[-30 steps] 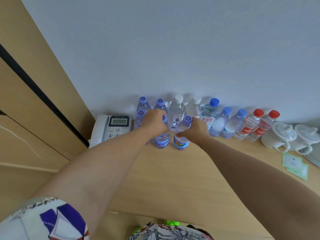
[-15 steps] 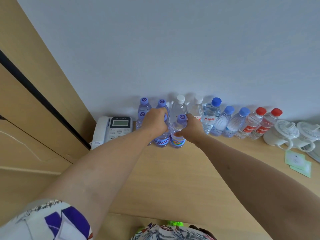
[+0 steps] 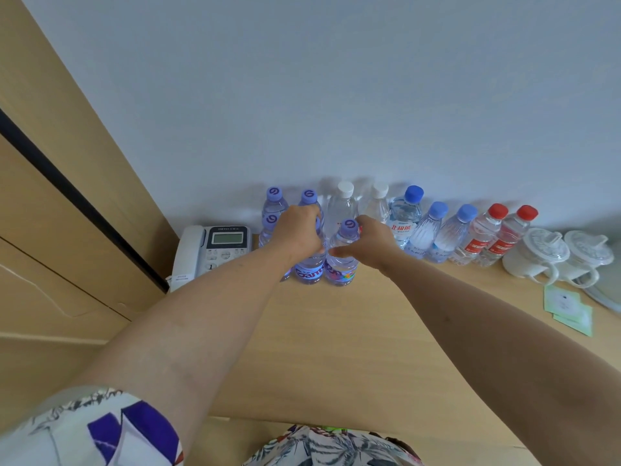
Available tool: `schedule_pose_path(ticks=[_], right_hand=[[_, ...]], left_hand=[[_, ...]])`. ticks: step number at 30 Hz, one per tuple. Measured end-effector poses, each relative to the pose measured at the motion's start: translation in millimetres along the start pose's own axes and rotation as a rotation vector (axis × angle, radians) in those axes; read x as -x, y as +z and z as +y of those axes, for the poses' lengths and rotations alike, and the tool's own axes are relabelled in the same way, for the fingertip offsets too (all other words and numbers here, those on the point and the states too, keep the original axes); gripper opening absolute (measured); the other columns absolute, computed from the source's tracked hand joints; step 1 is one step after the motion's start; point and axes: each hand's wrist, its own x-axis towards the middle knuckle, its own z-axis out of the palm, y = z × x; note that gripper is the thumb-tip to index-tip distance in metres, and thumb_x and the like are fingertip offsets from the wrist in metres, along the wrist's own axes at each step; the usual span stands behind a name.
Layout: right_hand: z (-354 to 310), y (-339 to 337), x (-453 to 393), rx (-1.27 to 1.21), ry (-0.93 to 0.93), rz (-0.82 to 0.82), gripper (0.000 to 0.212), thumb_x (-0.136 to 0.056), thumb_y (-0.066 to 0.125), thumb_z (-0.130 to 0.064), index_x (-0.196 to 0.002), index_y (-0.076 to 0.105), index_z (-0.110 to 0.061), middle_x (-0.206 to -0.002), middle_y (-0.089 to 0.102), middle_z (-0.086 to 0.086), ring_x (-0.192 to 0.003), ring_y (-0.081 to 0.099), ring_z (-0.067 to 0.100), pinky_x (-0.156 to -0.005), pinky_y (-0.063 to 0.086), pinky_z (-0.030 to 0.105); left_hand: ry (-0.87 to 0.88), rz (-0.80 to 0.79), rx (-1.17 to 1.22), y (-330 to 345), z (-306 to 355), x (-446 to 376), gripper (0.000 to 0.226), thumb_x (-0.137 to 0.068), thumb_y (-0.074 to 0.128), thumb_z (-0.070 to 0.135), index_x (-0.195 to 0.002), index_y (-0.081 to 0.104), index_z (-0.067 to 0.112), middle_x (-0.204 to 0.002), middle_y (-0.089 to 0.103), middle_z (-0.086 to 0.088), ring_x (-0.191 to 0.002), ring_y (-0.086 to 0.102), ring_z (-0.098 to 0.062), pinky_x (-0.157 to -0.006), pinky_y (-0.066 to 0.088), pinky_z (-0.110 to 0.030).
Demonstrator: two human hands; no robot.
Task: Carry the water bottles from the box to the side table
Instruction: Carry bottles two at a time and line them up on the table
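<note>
both arms reached across the wooden side table (image 3: 336,348) to the wall. the left hand (image 3: 297,232) wrapped a purple-capped bottle (image 3: 311,269), the right hand (image 3: 371,242) curled round its twin (image 3: 342,260) just beside it — both standing upright in front of the bottle row (image 3: 433,230), between a telephone (image 3: 215,248) and two white lidded cups (image 3: 557,260).

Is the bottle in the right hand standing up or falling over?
Standing up. The purple-capped bottle sits with its base on the wooden table and its cap pointing up, while the right hand holds its side.
</note>
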Motion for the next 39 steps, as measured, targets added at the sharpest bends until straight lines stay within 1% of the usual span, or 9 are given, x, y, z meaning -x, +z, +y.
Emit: schedule_pose_path(ticks=[2,8,13,16,20,24,29,34,39], right_hand=[[1,2,2,-0.017,-0.001,0.017,0.061,-0.066,0.091,-0.036,-0.116,0.064,-0.015,-0.106,0.066,0.002,-0.1,0.06,0.023,-0.088,0.053,0.042],[-1,-3,-3,0.006,-0.031,-0.031,0.065,-0.07,0.088,-0.013,-0.127,0.057,-0.01,-0.118,0.064,0.009,-0.107,0.06,0.026,-0.085,0.049,0.033],[-5,1,1,0.087,-0.064,0.0,0.065,-0.067,0.092,-0.032,-0.119,0.058,-0.011,-0.109,0.064,0.006,-0.099,0.059,0.025,-0.085,0.052,0.039],[-6,2,1,0.076,-0.052,0.035,0.066,-0.069,0.091,-0.022,-0.121,0.053,-0.009,-0.106,0.06,0.007,-0.095,0.056,0.025,-0.075,0.047,0.034],[-2,-2,0,0.048,-0.08,-0.016,0.06,-0.067,0.09,-0.013,-0.118,0.059,-0.01,-0.107,0.065,0.009,-0.093,0.059,0.027,-0.076,0.049,0.033],[0,-2,2,0.01,-0.094,0.007,0.059,-0.063,0.094,-0.027,-0.114,0.067,-0.015,-0.102,0.069,0.006,-0.092,0.061,0.026,-0.082,0.054,0.039],[-1,2,3,-0.032,-0.072,0.06,0.059,-0.066,0.091,-0.015,-0.117,0.061,-0.011,-0.102,0.065,0.005,-0.093,0.061,0.024,-0.076,0.048,0.031],[3,3,5,-0.056,-0.078,0.052,0.055,-0.072,0.085,-0.014,-0.119,0.057,-0.014,-0.109,0.067,0.008,-0.097,0.061,0.026,-0.074,0.049,0.035],[1,6,9,-0.051,-0.086,0.078,0.051,-0.071,0.084,-0.013,-0.116,0.06,-0.016,-0.099,0.068,0.007,-0.093,0.063,0.028,-0.077,0.052,0.039]], left_hand=[[0.003,0.001,0.004,1,-1,0,0.043,-0.068,0.082,0.011,-0.076,0.043,0.024,-0.065,0.04,0.006,-0.068,0.048,-0.024,-0.05,0.025,-0.028],[-0.007,-0.039,-0.012,-1,-3,0,0.041,-0.068,0.085,0.012,-0.083,0.047,0.019,-0.079,0.052,-0.005,-0.074,0.053,-0.027,-0.06,0.034,-0.028],[-0.012,-0.04,-0.049,-1,-1,2,0.037,-0.074,0.083,0.017,-0.087,0.048,0.016,-0.087,0.058,-0.012,-0.084,0.06,-0.032,-0.064,0.041,-0.032],[-0.018,-0.041,-0.047,-3,0,3,0.038,-0.072,0.082,0.015,-0.085,0.046,0.017,-0.087,0.057,-0.012,-0.084,0.061,-0.034,-0.064,0.04,-0.032],[-0.024,-0.046,-0.078,-3,3,3,0.037,-0.07,0.082,0.015,-0.084,0.047,0.016,-0.092,0.062,-0.017,-0.085,0.061,-0.036,-0.064,0.043,-0.034],[-0.018,-0.038,-0.079,-2,3,2,0.035,-0.074,0.08,0.016,-0.084,0.047,0.017,-0.093,0.062,-0.016,-0.085,0.061,-0.036,-0.065,0.046,-0.035],[-0.01,-0.024,-0.049,-1,0,1,0.037,-0.072,0.08,0.016,-0.085,0.046,0.02,-0.084,0.054,-0.009,-0.077,0.053,-0.029,-0.063,0.039,-0.032],[-0.007,-0.031,-0.066,0,-1,0,0.039,-0.073,0.081,0.018,-0.087,0.045,0.019,-0.086,0.054,-0.01,-0.076,0.05,-0.028,-0.063,0.038,-0.032],[0.007,-0.027,-0.07,0,-1,1,0.036,-0.075,0.079,0.015,-0.087,0.045,0.019,-0.087,0.051,-0.01,-0.076,0.048,-0.027,-0.063,0.037,-0.031]])
